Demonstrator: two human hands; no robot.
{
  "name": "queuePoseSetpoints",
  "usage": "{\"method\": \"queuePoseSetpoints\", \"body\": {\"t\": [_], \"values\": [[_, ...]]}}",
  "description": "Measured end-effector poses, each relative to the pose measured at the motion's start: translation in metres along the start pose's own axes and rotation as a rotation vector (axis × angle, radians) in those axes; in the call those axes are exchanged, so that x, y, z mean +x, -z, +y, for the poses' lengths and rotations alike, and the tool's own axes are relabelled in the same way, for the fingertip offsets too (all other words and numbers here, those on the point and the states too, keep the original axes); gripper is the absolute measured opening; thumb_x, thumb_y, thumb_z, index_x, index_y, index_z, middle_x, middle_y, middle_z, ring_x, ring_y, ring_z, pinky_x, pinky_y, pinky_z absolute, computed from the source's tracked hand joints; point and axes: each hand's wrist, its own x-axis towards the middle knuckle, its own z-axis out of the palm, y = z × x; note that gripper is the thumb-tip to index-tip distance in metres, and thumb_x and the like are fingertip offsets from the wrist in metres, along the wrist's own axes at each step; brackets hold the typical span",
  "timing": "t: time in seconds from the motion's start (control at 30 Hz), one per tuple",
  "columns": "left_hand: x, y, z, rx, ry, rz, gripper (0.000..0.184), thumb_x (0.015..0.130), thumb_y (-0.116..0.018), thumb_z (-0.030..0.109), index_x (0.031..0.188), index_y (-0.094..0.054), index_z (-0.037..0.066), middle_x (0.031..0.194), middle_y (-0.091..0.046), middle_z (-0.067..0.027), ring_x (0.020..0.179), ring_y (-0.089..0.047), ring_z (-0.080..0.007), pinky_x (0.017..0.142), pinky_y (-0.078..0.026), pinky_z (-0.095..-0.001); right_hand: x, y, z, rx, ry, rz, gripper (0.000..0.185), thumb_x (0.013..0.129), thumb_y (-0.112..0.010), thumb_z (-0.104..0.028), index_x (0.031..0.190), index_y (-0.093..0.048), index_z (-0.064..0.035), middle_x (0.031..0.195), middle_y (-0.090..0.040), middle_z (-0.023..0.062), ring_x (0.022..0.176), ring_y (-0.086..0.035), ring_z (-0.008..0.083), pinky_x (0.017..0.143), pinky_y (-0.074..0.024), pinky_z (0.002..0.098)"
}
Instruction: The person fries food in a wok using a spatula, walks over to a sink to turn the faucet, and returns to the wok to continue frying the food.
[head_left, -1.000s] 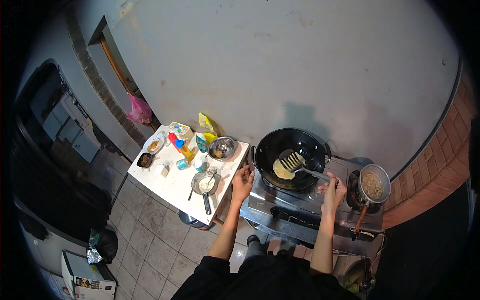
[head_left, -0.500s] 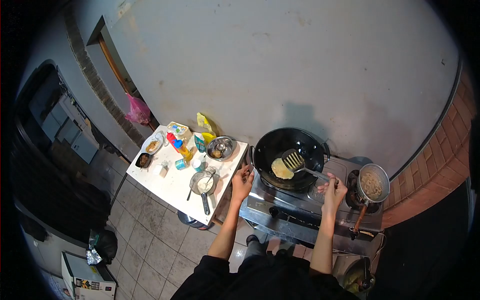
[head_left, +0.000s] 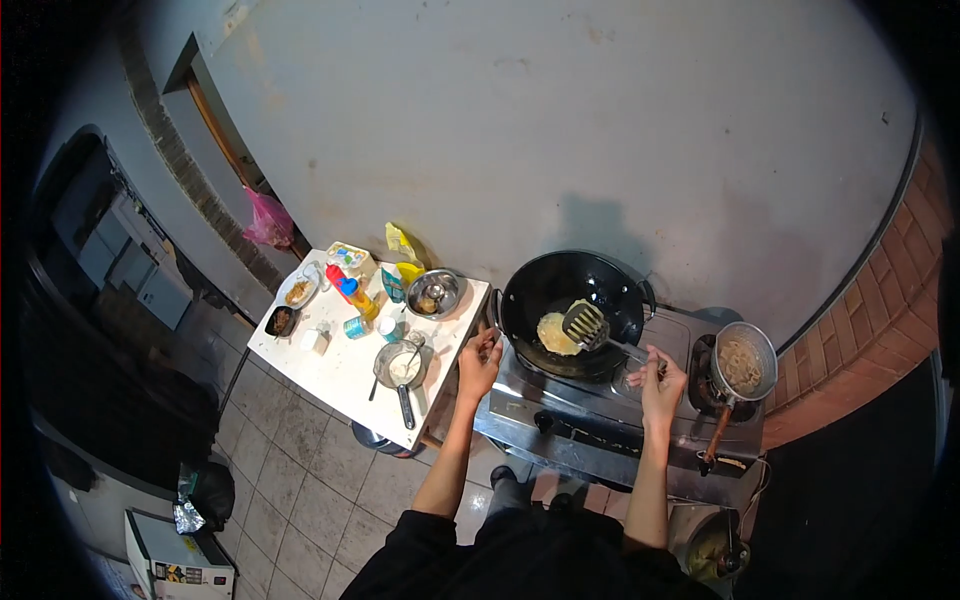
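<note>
My right hand [head_left: 662,388] is closed round the handle of a slotted spatula [head_left: 586,326] with a dark head. The spatula reaches into a black wok [head_left: 613,281] on the stove, its head over the right side of a pale yellow, flat piece of food [head_left: 556,334], part of which it hides. My left hand [head_left: 479,367] is at the wok's left side, below the left wok handle [head_left: 495,308], between table and stove. Its fingers are loosely bent and hold nothing that I can see.
On the right burner a saucepan [head_left: 742,366] holds food in pale strips. The white table [head_left: 338,373] at left carries a steel bowl [head_left: 436,294], a small pan [head_left: 402,366], a yellow bottle [head_left: 360,299], a red bottle [head_left: 335,275] and plated food. A wall rises behind.
The spatula's head has shifted slightly, and the food's upper edge now shows above it. My right hand has moved a little with the handle. The whole view has shifted slightly.
</note>
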Motion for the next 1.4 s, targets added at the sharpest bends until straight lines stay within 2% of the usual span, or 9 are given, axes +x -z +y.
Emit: {"method": "queuePoseSetpoints", "body": {"t": [0.13,0.23,0.7,0.8,0.83,0.97,1.1,1.23,1.4], "values": [[0.002,-0.004,-0.006,-0.079,-0.028,0.051,0.035,0.088,-0.068,0.012,0.116,-0.06,-0.006,0.082,-0.059,-0.0047,0.078,-0.058,-0.0104,0.071,-0.049,-0.0245,-0.009,0.017,0.001,-0.108,0.074,-0.142,0.026,0.097,-0.052,-0.007,0.117,-0.058,0.0083,0.077,-0.063,0.0111,0.069,-0.066,0.014,0.062,-0.0521,0.0238],[0.008,-0.001,-0.01,0.01,-0.016,0.053,0.037,0.089,-0.067,0.017,0.117,-0.06,-0.006,0.086,-0.065,-0.0092,0.075,-0.059,-0.0111,0.068,-0.049,-0.0259,-0.016,0.029,0.013,-0.206,0.201,-0.238,0.027,0.096,-0.052,-0.002,0.121,-0.058,0.0044,0.088,-0.069,0.0141,0.079,-0.065,0.0137,0.072,-0.0499,0.0259],[0.039,0.002,0.016,0.041,-0.019,0.093,0.037,0.092,-0.062,0.021,0.116,-0.061,-0.007,0.097,-0.067,-0.0168,0.083,-0.064,-0.0175,0.069,-0.051,-0.0292,-0.013,0.041,0.019,-0.14,0.192,-0.104,0.023,0.096,-0.053,-0.002,0.116,-0.057,0.008,0.085,-0.067,0.0147,0.076,-0.067,0.0162,0.069,-0.0534,0.0267],[0.057,0.005,0.007,0.123,-0.03,0.078,0.039,0.094,-0.06,0.026,0.117,-0.062,-0.005,0.107,-0.067,-0.0207,0.092,-0.067,-0.0248,0.078,-0.053,-0.0337,-0.001,0.017,0.014,-0.047,0.173,-0.045,0.021,0.098,-0.051,-0.005,0.111,-0.057,0.0099,0.079,-0.064,0.0143,0.066,-0.066,0.0166,0.059,-0.0541,0.0266],[0.062,0.004,0.005,0.145,-0.064,0.091,0.038,0.092,-0.061,0.024,0.113,-0.063,-0.007,0.103,-0.067,-0.021,0.088,-0.068,-0.0264,0.073,-0.053,-0.0341,0.004,0.006,0.015,-0.072,0.133,-0.026,0.02,0.097,-0.052,-0.006,0.108,-0.057,0.01,0.075,-0.063,0.0135,0.061,-0.065,0.017,0.053,-0.0531,0.0264],[0.076,0.0,0.006,0.118,-0.071,0.05,0.034,0.09,-0.063,0.02,0.109,-0.064,-0.008,0.096,-0.069,-0.0203,0.08,-0.069,-0.0249,0.072,-0.054,-0.033,0.016,-0.034,0.022,-0.057,0.034,0.015,0.018,0.093,-0.057,-0.009,0.093,-0.059,0.0094,0.06,-0.062,0.0116,0.048,-0.065,0.0184,0.041,-0.0502,0.0262],[0.081,0.001,0.006,0.199,-0.007,-0.01,0.034,0.091,-0.064,0.022,0.11,-0.065,-0.006,0.099,-0.07,-0.0188,0.085,-0.069,-0.0229,0.075,-0.054,-0.0324,0.018,-0.048,0.02,-0.249,0.013,0.032,0.021,0.093,-0.057,-0.01,0.081,-0.058,0.0067,0.055,-0.061,0.0109,0.046,-0.064,0.018,0.04,-0.0499,0.0257],[0.081,0.003,0.005,0.192,-0.012,-0.01,0.03,0.088,-0.066,0.015,0.109,-0.065,-0.007,0.097,-0.07,-0.0182,0.083,-0.07,-0.0224,0.075,-0.055,-0.0318,0.023,-0.041,0.02,-0.256,0.01,0.021,0.022,0.094,-0.057,-0.011,0.081,-0.058,0.0075,0.055,-0.061,0.0109,0.046,-0.064,0.0188,0.041,-0.0508,0.0268],[0.081,0.006,0.004,0.218,-0.024,-0.037,0.027,0.088,-0.065,0.012,0.108,-0.066,-0.006,0.094,-0.07,-0.0174,0.082,-0.07,-0.0214,0.075,-0.054,-0.0318,0.023,0.0,0.026,-0.097,0.12,-0.081,0.022,0.096,-0.053,-0.007,0.107,-0.059,0.0108,0.076,-0.066,0.0162,0.066,-0.07,0.0194,0.053,-0.0559,0.0269]]}}
